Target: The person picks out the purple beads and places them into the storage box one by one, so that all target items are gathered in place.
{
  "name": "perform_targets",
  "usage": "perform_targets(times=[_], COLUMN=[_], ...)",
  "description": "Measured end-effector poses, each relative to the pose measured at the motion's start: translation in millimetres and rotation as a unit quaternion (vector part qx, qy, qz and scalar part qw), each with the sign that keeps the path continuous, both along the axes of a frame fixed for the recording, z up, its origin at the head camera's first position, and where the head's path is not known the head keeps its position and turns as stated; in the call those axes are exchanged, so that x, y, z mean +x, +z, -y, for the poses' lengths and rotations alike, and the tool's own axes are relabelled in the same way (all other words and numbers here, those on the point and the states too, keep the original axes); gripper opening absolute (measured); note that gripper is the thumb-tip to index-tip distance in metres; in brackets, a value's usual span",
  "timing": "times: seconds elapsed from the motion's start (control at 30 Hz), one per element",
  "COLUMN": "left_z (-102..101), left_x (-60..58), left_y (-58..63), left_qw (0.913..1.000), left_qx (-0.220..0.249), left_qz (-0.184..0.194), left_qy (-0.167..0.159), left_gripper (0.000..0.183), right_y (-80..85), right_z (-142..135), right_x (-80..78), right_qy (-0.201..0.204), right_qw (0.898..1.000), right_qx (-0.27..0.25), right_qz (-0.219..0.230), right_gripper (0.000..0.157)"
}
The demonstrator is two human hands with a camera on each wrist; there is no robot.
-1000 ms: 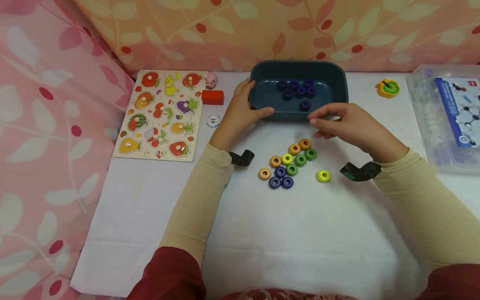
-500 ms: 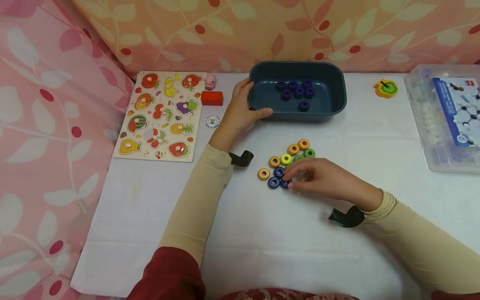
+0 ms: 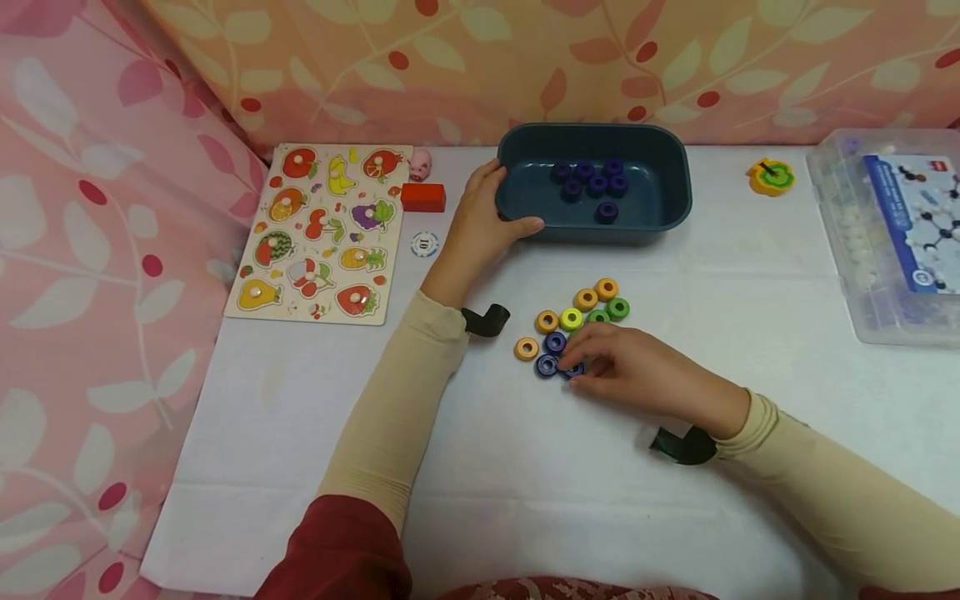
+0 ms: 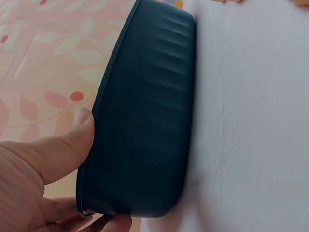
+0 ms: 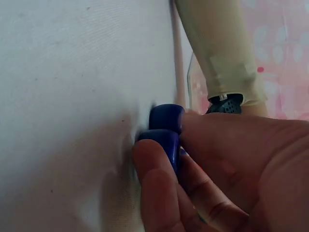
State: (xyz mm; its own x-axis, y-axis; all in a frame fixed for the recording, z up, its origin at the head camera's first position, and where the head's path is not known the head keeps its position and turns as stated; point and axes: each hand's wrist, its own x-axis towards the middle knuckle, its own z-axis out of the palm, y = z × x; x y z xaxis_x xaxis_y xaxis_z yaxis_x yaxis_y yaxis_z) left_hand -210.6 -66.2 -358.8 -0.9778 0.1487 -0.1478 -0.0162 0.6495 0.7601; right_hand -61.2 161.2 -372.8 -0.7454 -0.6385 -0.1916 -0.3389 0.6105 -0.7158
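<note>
My left hand [image 3: 480,225] grips the left end of a dark teal plastic tub [image 3: 675,179], thumb along the front rim and fingers round the side; the left wrist view shows the thumb [image 4: 72,140] at the rim. Several purple rings [image 3: 597,185] lie inside the tub. On the white cloth, my right hand [image 3: 637,367] reaches into a cluster of rings. Its thumb and fingers pinch a purple ring [image 5: 161,144], with another purple ring [image 5: 165,117] right beside it. Orange rings [image 3: 586,300], green rings [image 3: 618,308] and a yellow ring [image 3: 572,319] lie around them; the hand partly covers the cluster.
A fruit peg puzzle board [image 3: 322,233] lies at the left. Near it are a red block [image 3: 423,197], a pink pig figure [image 3: 420,163] and a poker chip [image 3: 424,243]. A yellow-green toy piece [image 3: 771,177] and a clear plastic case [image 3: 855,250] are at the right.
My right hand has moved from the tub's front rim down to the ring cluster, its fingers coming round a purple ring. My left hand has stayed on the tub.
</note>
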Motion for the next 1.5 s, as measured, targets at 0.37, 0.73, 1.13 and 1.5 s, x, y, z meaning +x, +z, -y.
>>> perform_targets(times=[0.37,0.73,1.13,1.5], left_z=[6.0,7.3,0.8,2.3], left_x=[-3.8,-4.4,-3.9,-2.0], left_y=[-4.2,-3.7,-1.3,1.0], left_qw=[0.9999,0.9998,0.9999,0.9999], left_qx=[0.015,0.018,0.008,0.009], left_qz=[0.001,0.001,-0.001,0.007], left_qy=[0.004,0.003,-0.007,-0.001], left_gripper=[0.097,0.097,0.098,0.097], right_y=[4.3,62.4,52.7,59.0], right_z=[-2.6,-21.1,-13.5,-13.1], right_x=[-2.7,-59.1,-152.6,-124.3], right_qy=[0.023,-0.088,-0.212,-0.233], right_qw=[1.0,0.996,0.974,0.97], right_qx=[-0.005,-0.026,0.047,-0.008], right_qz=[-0.005,0.007,0.066,0.068], right_gripper=[0.013,0.021,0.049,0.048])
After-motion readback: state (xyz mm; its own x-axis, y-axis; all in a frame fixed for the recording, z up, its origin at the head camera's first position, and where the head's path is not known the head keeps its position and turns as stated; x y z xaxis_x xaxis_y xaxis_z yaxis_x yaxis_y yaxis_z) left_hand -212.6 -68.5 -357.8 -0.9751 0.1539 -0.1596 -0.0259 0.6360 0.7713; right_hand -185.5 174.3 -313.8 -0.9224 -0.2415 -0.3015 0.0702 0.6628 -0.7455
